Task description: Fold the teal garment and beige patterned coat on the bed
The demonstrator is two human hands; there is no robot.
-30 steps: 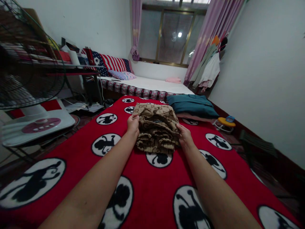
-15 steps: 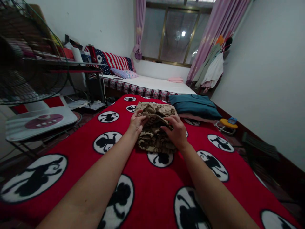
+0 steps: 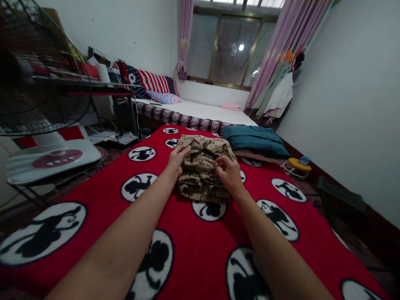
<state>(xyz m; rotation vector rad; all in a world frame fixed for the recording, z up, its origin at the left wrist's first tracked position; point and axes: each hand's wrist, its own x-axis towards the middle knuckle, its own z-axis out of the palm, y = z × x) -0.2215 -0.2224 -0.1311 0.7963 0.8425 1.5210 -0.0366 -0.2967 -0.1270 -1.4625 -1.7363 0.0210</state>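
A folded tan garment (image 3: 204,187) with a dark curly pattern lies on the red blanket (image 3: 200,246), its lower part gathered in ruffled layers. Near its top is a neck-like opening with a dark patch (image 3: 208,154) showing inside. My left hand (image 3: 177,161) pinches the cloth at the left of this opening, thumb and fingers closed on it. On the right side, my right hand (image 3: 227,171) grips the edge of the same opening between thumb and fingertips. Both hands rest low against the garment.
A teal folded cloth or pillow (image 3: 254,141) lies beyond the garment at the right. At left stands a fan (image 3: 40,83) beside a cluttered desk (image 3: 106,85). Behind is a white-topped bed (image 3: 200,108). A yellow stool (image 3: 299,163) stands on the right.
The raised edge of the garment's opening has been lowered and spread flatter, exposing the dark patch. My right hand has moved slightly down and its fingers have closed more on the cloth.
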